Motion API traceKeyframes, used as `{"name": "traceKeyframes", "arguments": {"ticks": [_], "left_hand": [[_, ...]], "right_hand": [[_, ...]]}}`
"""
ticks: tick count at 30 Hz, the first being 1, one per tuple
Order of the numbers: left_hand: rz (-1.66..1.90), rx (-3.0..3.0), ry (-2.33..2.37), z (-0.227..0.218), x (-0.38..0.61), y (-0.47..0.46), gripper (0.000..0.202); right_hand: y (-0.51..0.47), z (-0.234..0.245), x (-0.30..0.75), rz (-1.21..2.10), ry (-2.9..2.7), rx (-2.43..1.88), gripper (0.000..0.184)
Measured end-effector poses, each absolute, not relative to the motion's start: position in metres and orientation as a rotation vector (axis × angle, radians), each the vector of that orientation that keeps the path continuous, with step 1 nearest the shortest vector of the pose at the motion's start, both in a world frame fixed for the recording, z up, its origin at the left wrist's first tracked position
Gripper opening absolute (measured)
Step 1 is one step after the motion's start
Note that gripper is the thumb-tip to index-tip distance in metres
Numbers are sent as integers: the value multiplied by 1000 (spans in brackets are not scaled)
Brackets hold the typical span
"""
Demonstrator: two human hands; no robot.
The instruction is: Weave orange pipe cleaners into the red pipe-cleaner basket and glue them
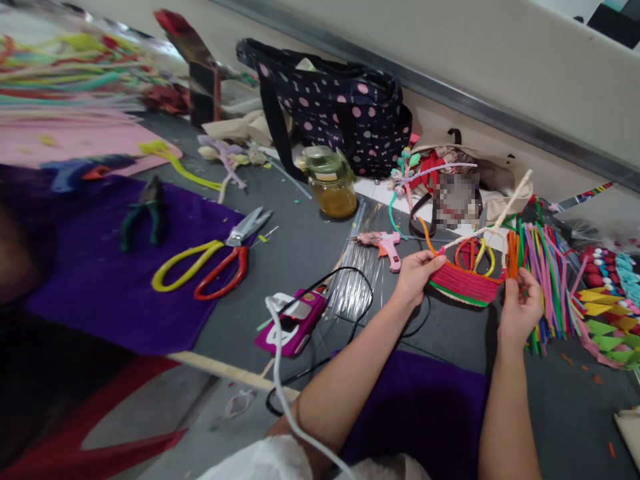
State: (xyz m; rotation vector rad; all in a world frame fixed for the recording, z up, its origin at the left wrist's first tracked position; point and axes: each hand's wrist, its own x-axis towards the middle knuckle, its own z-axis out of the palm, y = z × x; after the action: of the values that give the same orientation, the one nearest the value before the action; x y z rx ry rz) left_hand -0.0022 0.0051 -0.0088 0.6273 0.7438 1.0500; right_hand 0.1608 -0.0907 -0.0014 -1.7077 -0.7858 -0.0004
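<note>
My left hand (417,275) grips the left rim of a small woven pipe-cleaner basket (465,283), red and pink with a green edge, held just above the grey floor. My right hand (520,308) pinches the basket's right side, beside an orange stem. Colourful loops and a cream stem (510,200) stick up from the basket. A bundle of coloured pipe cleaners (545,280) lies right behind my right hand.
A pink glue gun (385,245), thin wires (353,283), a pink phone with cables (295,320), scissors (210,263) and pliers (145,213) on purple cloth (100,287), a jar (333,181), a polka-dot bag (340,100) and craft decorations (607,303).
</note>
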Motion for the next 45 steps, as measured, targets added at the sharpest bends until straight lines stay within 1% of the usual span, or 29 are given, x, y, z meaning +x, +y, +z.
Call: {"name": "traceKeyframes", "arguments": {"ticks": [2,4,7,10,13,18,22,30,37,41,45], "left_hand": [[1032,577,738,-11,-3,6,32],[1028,554,739,-12,-3,7,34],[1038,551,747,-14,-3,8,33],[1066,546,770,-17,-1,7,32],[1120,535,806,-22,2,6,31],[1109,546,817,-27,5,5,31],[1116,518,804,-29,6,6,38],[1166,474,850,-43,7,8,33],[1084,468,809,-41,4,7,40],[1075,488,817,-40,3,7,38],[1071,477,819,-39,4,6,40]], "right_hand": [[-90,-7,168,293,-705,-1615,50],[-88,-11,170,546,-621,-1528,49],[-87,-15,167,684,-523,-1450,41],[-86,-15,164,698,-479,-1399,34],[-85,-17,164,703,-442,-1364,31],[-86,-20,171,757,-424,-1384,32],[-87,-21,174,783,-415,-1370,33],[-84,-29,169,799,-365,-1331,34],[-83,-29,173,841,-341,-1239,43],[-83,-31,175,828,-316,-1202,43],[-84,-30,173,814,-311,-1226,39]]}}
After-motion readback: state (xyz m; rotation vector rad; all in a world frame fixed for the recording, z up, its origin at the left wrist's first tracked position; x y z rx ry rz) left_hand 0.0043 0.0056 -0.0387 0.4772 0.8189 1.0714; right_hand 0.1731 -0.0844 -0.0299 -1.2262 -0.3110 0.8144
